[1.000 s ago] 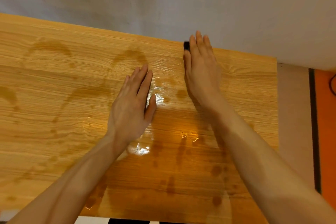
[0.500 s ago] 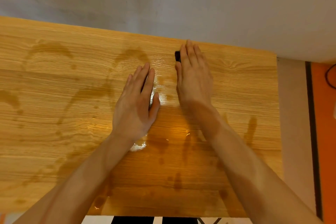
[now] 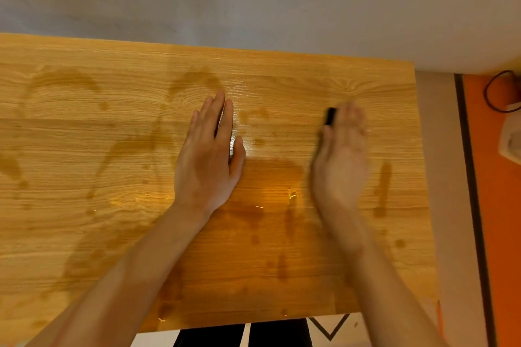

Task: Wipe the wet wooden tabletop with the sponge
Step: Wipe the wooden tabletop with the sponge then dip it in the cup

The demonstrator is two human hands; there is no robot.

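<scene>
The right hand, blurred, presses flat on a dark sponge that peeks out by its fingertips near the far right of the wooden tabletop, while the left hand rests open and empty mid-table, so the darker wet patches lie leftward and nearer the person.

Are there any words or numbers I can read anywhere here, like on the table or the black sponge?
None: no words, numbers or labels can be read.
Table: only wood grain and wet marks.
Sponge under the right hand: plain black, mostly hidden, no writing shows.
Left hand: bare.
Floor below the table: a black V-shaped mark, not clearly a letter.
</scene>
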